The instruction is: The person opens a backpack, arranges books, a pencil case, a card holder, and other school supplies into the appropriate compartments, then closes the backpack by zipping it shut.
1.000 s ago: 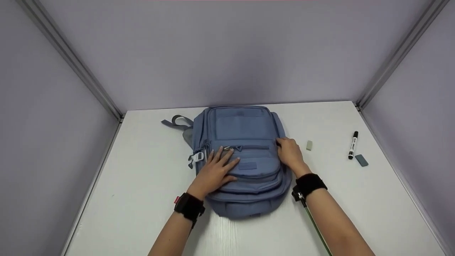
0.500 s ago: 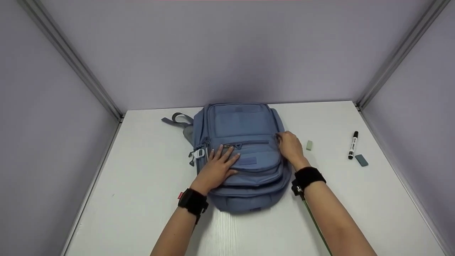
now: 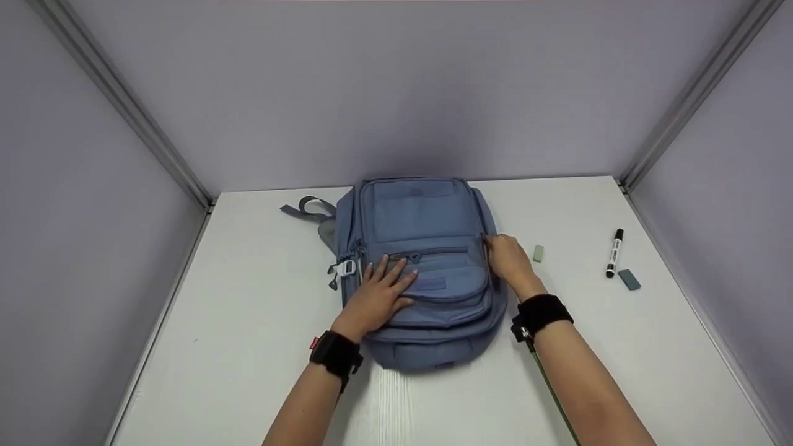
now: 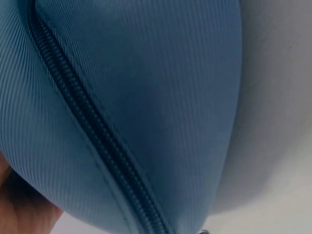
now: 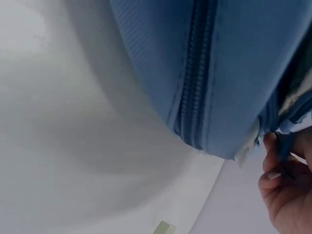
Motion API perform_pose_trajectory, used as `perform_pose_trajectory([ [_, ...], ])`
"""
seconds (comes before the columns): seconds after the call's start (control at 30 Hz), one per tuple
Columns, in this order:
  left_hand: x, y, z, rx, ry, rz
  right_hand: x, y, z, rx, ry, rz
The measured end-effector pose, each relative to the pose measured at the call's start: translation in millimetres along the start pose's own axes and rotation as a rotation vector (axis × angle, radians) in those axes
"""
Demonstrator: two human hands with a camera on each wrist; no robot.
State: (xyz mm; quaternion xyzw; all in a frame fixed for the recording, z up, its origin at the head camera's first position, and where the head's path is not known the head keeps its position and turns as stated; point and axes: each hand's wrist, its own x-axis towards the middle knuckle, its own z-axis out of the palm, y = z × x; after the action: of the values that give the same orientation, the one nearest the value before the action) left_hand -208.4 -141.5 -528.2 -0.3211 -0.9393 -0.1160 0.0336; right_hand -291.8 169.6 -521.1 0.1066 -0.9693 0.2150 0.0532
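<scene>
White surface (image 3: 248,347), blue backpack (image 3: 421,217): left hand (image 3: 378,294) flat on front pocket, right hand (image 3: 508,257) pinching zipper pull (image 5: 282,141) beside that grip. Next up, probably sliding it along.

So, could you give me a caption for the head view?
Left hand flat on a blue backpack, right hand at its side zipper.

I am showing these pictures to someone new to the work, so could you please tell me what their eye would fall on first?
A blue backpack lies flat in the middle of the white table. The left hand rests with spread fingers on its front pocket, and the right hand pinches something at the backpack's right edge. To the right lie a small pale eraser, a black marker and a grey-blue block.
</scene>
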Motion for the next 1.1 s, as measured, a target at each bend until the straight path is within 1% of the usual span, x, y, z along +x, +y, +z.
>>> perform_pose_trajectory([
  [0.1, -1.1, -0.2, -1.7, -0.020, -0.011, -0.003, -3, -1, -3, -0.015, -0.074, 0.003],
  [0.2, -2.1, 0.0, -3.6, -0.042, -0.023, -0.007, -7, -2, -4, -0.038, -0.118, 0.015],
  [0.27, -2.0, -0.6, -3.7, -0.046, -0.026, -0.008, -11, -1, -4, -0.047, -0.125, 0.004],
  [0.43, -1.0, -1.0, -4.1, -0.059, -0.024, -0.012, -21, 0, -7, -0.031, -0.132, -0.023],
  [0.73, 0.8, -1.1, -5.5, -0.068, -0.035, -0.029, -45, -1, -15, -0.001, -0.167, -0.024],
  [0.8, 1.0, -1.3, -5.5, -0.071, -0.034, -0.033, -50, -1, -16, 0.008, -0.172, -0.036],
  [0.97, 1.5, -1.1, -5.5, -0.064, -0.037, -0.033, -61, -1, -19, 0.013, -0.174, -0.069],
  [1.1, 1.5, -0.4, -4.2, -0.046, -0.051, -0.037, -68, 0, -23, 0.034, -0.202, -0.063],
])
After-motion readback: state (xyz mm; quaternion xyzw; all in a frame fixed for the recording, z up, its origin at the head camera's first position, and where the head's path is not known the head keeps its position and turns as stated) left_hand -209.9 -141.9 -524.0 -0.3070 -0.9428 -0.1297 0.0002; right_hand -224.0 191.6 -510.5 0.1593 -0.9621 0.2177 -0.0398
